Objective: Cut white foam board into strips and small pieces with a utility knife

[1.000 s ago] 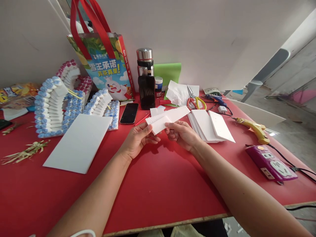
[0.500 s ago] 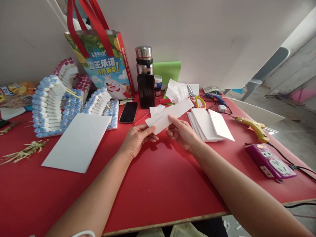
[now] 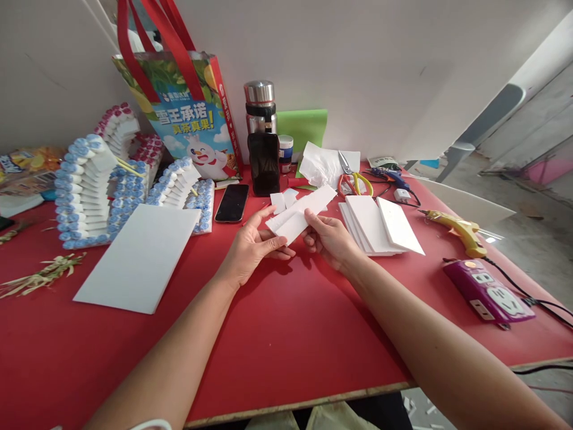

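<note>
A creased strip of white paper (image 3: 301,214) is held up above the red table, slanting toward the upper right. My right hand (image 3: 329,239) pinches its lower long edge, thumb on top and fingers curled beneath. At the strip's near left end, my left hand (image 3: 250,248) has its thumb against the edge and fingers underneath, with the index finger raised. Small white paper pieces (image 3: 282,200) lie just behind the strip. To the right of my right hand is a stack of white boards (image 3: 371,224).
A large white board (image 3: 138,257) lies left, before blue-and-white arched models (image 3: 85,191). A phone (image 3: 231,203), a steel flask (image 3: 259,104) and a printed bag (image 3: 192,119) stand or lie behind. Scissors (image 3: 353,179), a yellow glue gun (image 3: 461,230) and a purple power strip (image 3: 487,292) are right.
The paper strip has shifted slightly left and down, tilting as its far end drew closer. My left index finger has lifted away from the other fingers.
</note>
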Demonstrator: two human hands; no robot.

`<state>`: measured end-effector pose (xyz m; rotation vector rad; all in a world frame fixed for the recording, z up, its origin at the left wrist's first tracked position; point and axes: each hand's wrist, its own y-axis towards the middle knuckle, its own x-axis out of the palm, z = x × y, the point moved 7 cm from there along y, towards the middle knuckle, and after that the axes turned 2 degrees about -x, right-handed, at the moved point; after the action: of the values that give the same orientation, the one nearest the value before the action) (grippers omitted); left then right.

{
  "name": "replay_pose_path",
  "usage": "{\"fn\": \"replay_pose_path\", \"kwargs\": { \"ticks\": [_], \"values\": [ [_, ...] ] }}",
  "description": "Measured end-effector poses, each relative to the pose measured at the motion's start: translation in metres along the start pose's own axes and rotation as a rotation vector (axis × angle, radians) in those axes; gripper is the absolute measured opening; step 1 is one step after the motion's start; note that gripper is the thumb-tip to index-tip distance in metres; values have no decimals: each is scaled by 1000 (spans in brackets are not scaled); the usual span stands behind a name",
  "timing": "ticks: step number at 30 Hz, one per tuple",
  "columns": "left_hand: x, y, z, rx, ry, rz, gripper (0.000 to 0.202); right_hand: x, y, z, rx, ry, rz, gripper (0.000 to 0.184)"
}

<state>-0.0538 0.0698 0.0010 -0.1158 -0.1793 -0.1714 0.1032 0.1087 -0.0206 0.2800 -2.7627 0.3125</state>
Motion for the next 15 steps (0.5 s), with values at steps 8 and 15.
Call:
{"fn": "replay_pose_path", "kwargs": {
  "ticks": [8,15],
  "values": [
    [-2,2,-3,5,-3,55,68,-1,0,2,-11,-12,28,49],
    [0,1,-8,-67,-119,-19,56,-4,1,2,-21,-84,22,49]
  ]
}}
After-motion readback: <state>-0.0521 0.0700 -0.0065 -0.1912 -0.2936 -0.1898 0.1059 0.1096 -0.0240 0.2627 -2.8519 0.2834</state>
